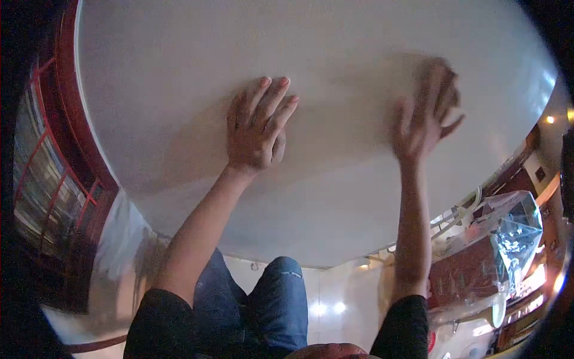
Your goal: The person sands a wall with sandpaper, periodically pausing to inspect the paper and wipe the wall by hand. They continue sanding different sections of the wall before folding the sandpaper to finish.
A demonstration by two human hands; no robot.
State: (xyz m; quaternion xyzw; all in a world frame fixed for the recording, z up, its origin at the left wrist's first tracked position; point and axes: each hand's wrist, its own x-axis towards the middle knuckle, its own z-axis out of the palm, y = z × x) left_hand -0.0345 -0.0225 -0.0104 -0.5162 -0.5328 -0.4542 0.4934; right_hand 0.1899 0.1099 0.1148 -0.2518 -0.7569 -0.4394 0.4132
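Note:
A broad pale wall surface [335,197] fills most of the view, smooth and plain. My left hand [257,128] lies against it left of centre, back toward me, with the fingers stretched out and the thumb at the right side. Farther right, my right hand [424,113] is raised to the same surface and blurred by motion. Its fingers are spread, with the thumb and little finger standing apart. Neither hand shows a held object, though the blur hides detail at the right fingertips. Soft shadows of both hands fall on the surface.
A window [54,173] with a red-brown frame and bars stands at the left. At lower right is something wrapped in clear plastic [514,239], beside pale curved rails [460,209]. My knees in blue jeans [278,299] show below, above a pale shiny floor [335,323].

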